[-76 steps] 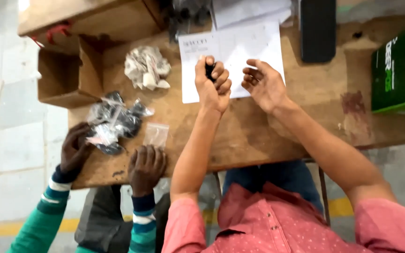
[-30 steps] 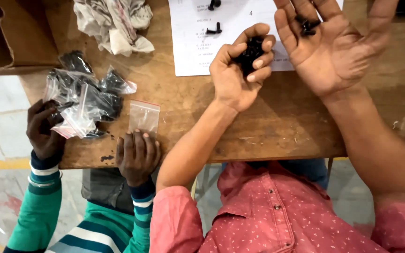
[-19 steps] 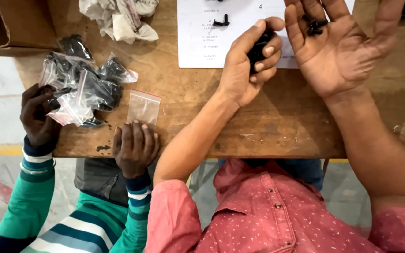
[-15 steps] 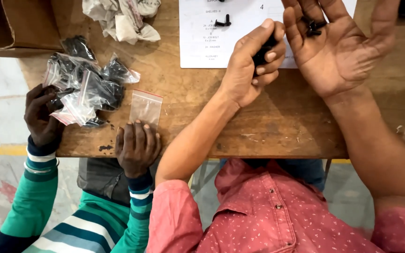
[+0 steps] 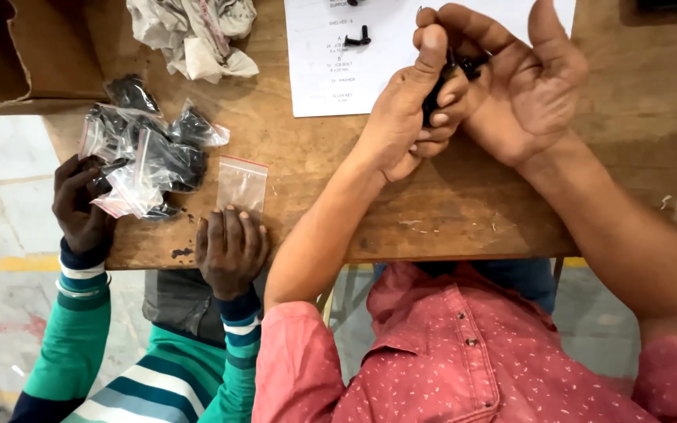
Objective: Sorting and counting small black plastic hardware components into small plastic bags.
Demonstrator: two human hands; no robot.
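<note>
My left hand [image 5: 409, 117] is closed on a few small black bolts [image 5: 437, 92], with its thumb pointing up. My right hand [image 5: 530, 90] lies palm up against it, its fingers curled round more black pieces [image 5: 470, 67] where the two hands meet. Both hands hover over a wooden table [image 5: 464, 219], at the edge of a white printed sheet [image 5: 331, 74]. A single black bolt [image 5: 358, 37] lies on that sheet. How many pieces each hand holds is hidden.
A co-worker in green striped sleeves has one hand [image 5: 80, 204] on a pile of clear bags of black parts [image 5: 150, 149] and the other [image 5: 231, 247] by an empty zip bag [image 5: 242, 184]. Crumpled cloth [image 5: 193, 31] and a cardboard box [image 5: 17, 55] sit at the far left.
My two hands have come together; the right palm, open before with black pieces on it, now curls against the left fingers. The co-worker's hands stay on the bags.
</note>
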